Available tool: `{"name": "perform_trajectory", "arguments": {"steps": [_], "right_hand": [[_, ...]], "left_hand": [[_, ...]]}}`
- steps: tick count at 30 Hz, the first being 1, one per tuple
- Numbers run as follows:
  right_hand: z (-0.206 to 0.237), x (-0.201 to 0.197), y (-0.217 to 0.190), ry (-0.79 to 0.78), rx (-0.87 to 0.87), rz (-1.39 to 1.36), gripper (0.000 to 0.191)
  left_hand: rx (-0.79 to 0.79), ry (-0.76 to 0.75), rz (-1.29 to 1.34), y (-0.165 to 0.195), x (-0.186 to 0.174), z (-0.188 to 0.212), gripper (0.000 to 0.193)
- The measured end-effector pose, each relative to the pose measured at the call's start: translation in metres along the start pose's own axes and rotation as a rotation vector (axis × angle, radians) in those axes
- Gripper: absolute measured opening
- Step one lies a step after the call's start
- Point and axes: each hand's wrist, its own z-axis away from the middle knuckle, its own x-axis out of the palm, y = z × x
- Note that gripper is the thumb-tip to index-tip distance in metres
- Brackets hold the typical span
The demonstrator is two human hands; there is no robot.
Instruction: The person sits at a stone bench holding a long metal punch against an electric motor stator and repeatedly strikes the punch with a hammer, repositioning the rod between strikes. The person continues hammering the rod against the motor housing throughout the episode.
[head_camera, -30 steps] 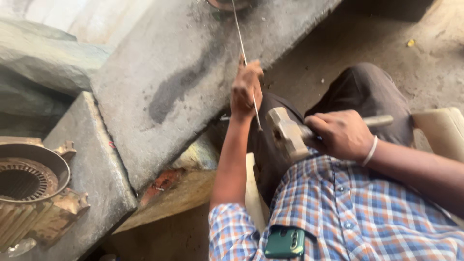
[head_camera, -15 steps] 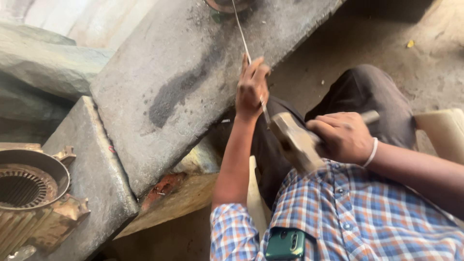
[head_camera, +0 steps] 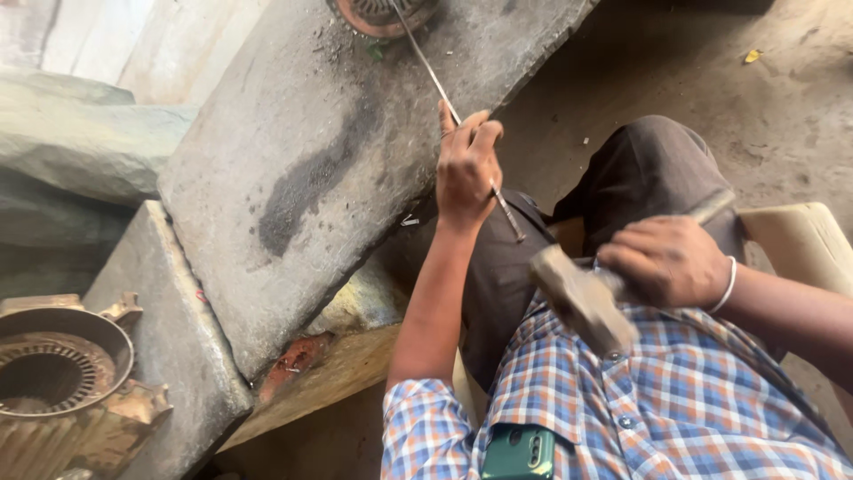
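1. The left hand has its fingers closed around a thin rod.
2. The rod slants up to a round metal part on the stone slab.
3. The right hand grips a hammer just below the rod's near end.

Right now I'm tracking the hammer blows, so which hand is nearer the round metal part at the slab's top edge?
Left. The left hand grips the thin rod leading to the round metal part; the right hand holds the hammer, farther back.
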Motion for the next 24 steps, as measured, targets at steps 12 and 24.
{"name": "perform_trajectory", "arguments": {"steps": [12,24], "right_hand": [[-0.003,0.011,0.011,0.120,-0.123,0.066,0.029],[-0.003,0.024,0.015,0.083,-0.131,0.048,0.028]], "left_hand": [[-0.046,-0.068,-0.021,0.005,0.013,-0.010,0.015],[-0.008,-0.058,-0.012,-0.013,0.015,-0.004,0.016]]}}
